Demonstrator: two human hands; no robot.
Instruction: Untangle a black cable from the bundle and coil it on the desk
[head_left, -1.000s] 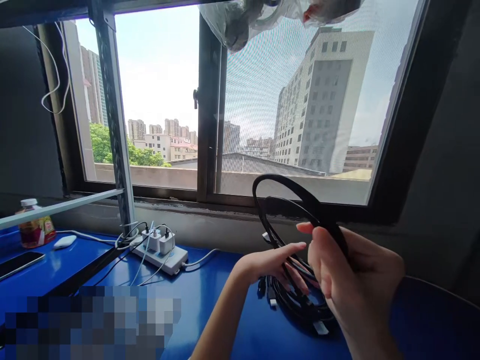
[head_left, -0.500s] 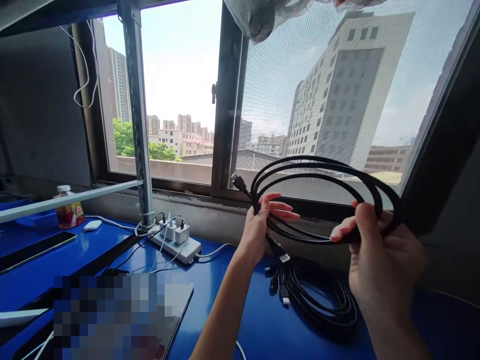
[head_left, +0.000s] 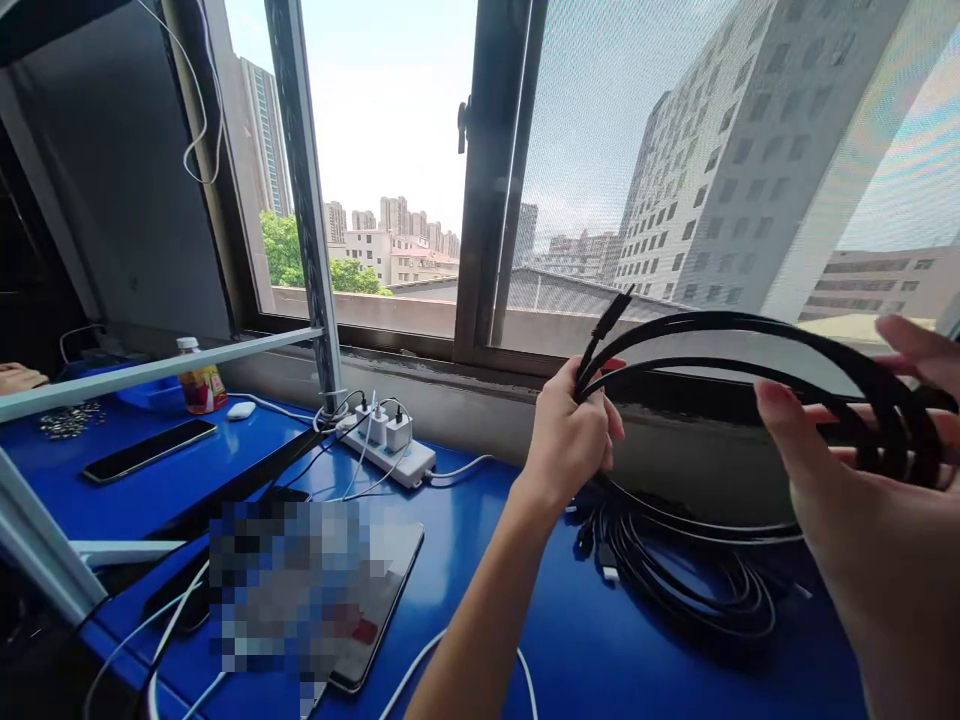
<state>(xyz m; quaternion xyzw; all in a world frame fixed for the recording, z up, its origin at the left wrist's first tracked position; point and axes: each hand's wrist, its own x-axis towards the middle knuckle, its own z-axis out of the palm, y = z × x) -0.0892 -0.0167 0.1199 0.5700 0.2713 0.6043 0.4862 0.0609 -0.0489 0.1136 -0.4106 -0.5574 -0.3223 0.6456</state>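
Observation:
A black cable (head_left: 720, 320) is held up in wide loops between my two hands, in front of the window. My left hand (head_left: 568, 435) is closed around the loops at their left side. From the top of that fist a black plug end (head_left: 613, 312) sticks up. On the right, the loops lie across my right hand (head_left: 847, 510), between its raised thumb and its loosely spread fingers. One strand sags low between the hands. Below them, a second coil of black cable (head_left: 637, 580) rests on the blue desk (head_left: 562, 650), its plugs at the left side.
Left of my forearm lie a tablet-like device (head_left: 405, 560), partly pixelated, and white cables. A white power strip (head_left: 412, 462) with chargers stands by the wall. Farther left are a phone (head_left: 150, 452), a bottle (head_left: 201, 378), a metal shelf frame (head_left: 307, 180) and another person's hand (head_left: 22, 378).
My left hand has closed around the loops, and the plug end points more upright. My right hand has moved right and loosened from a pinch to spread fingers. The view has shifted.

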